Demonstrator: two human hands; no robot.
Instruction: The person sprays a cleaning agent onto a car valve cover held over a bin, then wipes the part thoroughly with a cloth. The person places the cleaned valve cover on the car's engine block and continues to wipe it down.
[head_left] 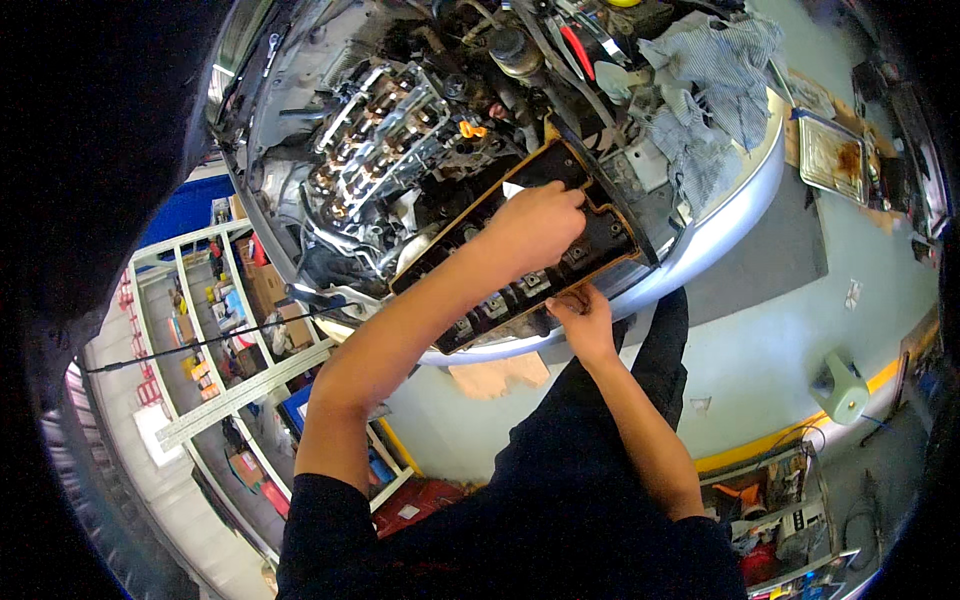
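I can see the upturned valve cover point(532, 288) lying across the car's front, beside the exposed camshafts point(378, 135). The right hand point(586, 320) has its grip pinched on the cover's near edge. The left hand point(543, 228) curls over the inside, a white scrap point(511, 190) poking out; how tightly that grip closes, I can't tell.

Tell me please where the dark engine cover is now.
In the head view, the dark engine cover is near the centre, below-right of the exposed engine, the left hand over it and the right hand at its near edge.
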